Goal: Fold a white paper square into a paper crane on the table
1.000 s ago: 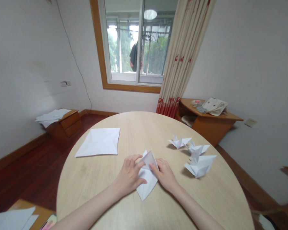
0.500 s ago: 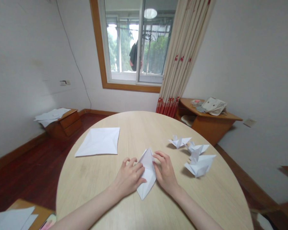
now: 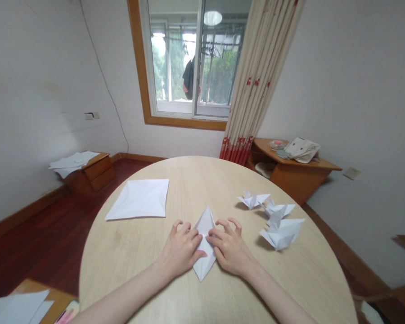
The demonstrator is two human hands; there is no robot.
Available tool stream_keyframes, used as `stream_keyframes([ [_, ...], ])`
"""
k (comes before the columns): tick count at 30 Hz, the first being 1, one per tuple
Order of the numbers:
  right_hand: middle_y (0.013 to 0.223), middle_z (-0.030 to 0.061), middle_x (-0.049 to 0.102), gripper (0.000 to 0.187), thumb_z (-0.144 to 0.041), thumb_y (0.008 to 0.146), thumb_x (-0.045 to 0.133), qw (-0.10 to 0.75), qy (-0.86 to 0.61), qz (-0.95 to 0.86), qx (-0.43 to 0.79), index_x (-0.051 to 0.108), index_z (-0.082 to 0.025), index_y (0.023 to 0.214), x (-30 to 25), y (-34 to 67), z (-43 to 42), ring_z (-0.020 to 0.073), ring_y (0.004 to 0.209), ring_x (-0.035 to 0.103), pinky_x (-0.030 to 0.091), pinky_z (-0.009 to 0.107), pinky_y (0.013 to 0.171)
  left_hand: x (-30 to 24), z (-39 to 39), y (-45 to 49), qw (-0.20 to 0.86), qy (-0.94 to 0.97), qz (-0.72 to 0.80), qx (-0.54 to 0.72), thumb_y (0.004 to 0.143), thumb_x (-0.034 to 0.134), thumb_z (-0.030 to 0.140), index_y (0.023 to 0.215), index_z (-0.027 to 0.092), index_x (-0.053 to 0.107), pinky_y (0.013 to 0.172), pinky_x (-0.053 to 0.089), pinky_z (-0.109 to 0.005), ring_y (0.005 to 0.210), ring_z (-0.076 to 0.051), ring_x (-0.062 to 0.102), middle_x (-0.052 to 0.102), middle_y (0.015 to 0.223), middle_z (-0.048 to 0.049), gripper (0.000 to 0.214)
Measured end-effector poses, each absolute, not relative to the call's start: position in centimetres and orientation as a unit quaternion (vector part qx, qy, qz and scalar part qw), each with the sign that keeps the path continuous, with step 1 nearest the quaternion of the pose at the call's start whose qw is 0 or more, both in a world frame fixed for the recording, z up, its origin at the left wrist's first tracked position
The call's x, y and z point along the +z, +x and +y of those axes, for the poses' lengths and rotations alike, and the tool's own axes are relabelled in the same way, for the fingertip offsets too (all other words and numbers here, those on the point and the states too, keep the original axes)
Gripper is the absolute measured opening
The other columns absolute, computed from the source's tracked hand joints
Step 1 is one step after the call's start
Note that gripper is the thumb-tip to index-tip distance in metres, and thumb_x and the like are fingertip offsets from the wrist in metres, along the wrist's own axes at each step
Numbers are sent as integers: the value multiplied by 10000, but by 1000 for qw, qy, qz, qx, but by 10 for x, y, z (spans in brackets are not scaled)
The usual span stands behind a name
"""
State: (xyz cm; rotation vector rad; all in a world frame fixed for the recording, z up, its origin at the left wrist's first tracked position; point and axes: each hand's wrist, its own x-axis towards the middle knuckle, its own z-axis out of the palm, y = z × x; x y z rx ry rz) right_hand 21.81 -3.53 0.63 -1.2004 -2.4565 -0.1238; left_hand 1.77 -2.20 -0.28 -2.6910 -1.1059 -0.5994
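A white sheet of folded paper (image 3: 201, 268), now a long diamond pointed at both ends, lies on the round table in front of me. My left hand (image 3: 179, 247) grips its left edge, with the thumb and fingertips pressed onto the paper. From the other side my right hand (image 3: 232, 248) is closed on the right edge, its fingertips on the diamond's middle. The far half looks like a shallow hollow with raised sides. My fingers cover parts of both long edges.
Three folded paper cranes (image 3: 281, 234) stand on the right of the table (image 3: 202, 171). A stack of white paper (image 3: 138, 199) lies at the left. Beyond are a small drawer cabinet (image 3: 97, 173) with papers and a corner cabinet (image 3: 297, 180) with a cloth bag.
My right hand has moved left and inward, its fingers now pressing on the paper's middle. The far part has narrowed to a point as its sides came together. The left hand has barely moved.
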Motion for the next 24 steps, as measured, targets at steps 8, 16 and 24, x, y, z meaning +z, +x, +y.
stream_keyframes([
  [8, 810, 17, 683, 251, -111, 780, 482, 200, -434, -878, -30, 681, -251, 839, 16, 217, -39, 264, 1128, 498, 120, 522, 1074, 3, -27, 21, 115, -891, -393, -199, 844, 622, 537, 848, 193, 624, 934, 254, -444, 938, -260, 533, 666, 851, -33, 343],
  [16, 782, 8, 675, 236, -109, 780, 474, 189, -423, -886, -34, 660, -248, 824, 20, 220, -38, 262, 1145, 496, 76, 541, 1090, 5, -29, 22, 127, -889, -400, -183, 842, 612, 555, 833, 181, 633, 934, 270, -452, 917, -266, 539, 661, 826, -50, 374],
  [24, 758, 1, 661, 241, -96, 766, 453, 188, -411, -892, -18, 637, -246, 802, 24, 222, -38, 257, 1194, 473, 39, 553, 1093, 4, -28, 22, 122, -893, -395, -176, 841, 628, 526, 859, 171, 628, 938, 279, -458, 893, -258, 540, 655, 844, -55, 356],
])
